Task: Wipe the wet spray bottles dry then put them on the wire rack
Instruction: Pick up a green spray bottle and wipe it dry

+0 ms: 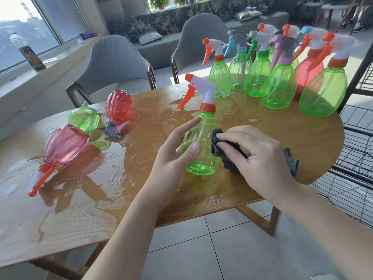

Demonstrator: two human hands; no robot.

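A: From the head view, where is the bottle being wiped?

B: A green spray bottle [200, 142] is seen standing upright near the front edge of the wooden table [262, 190], its long axis vertical. Its orange trigger and nozzle are pointed to the left.

A: How is it held?

B: It is steadied by the left hand [177, 156]: the thumb is laid on the front of the body and the index finger is stretched up toward the shoulder, the fingers curved around the left side. A dark grey cloth [224, 152] is pinched in the right hand [254, 152] and pressed against the bottle's right side.

A: And the other bottles?

B: A group of upright bottles [276, 83], mostly green with one red, is gathered at the far right of the table, triggers pointed left. Three are laid on their sides at the left: a pink bottle [64, 146] with its orange trigger toward the near left, a green one [83, 118] seen base-on, and a red one [118, 105] with its grey head toward the viewer. Water [113, 158] is pooled around them. The black wire rack [351, 168] is seen just beside the table's right end.
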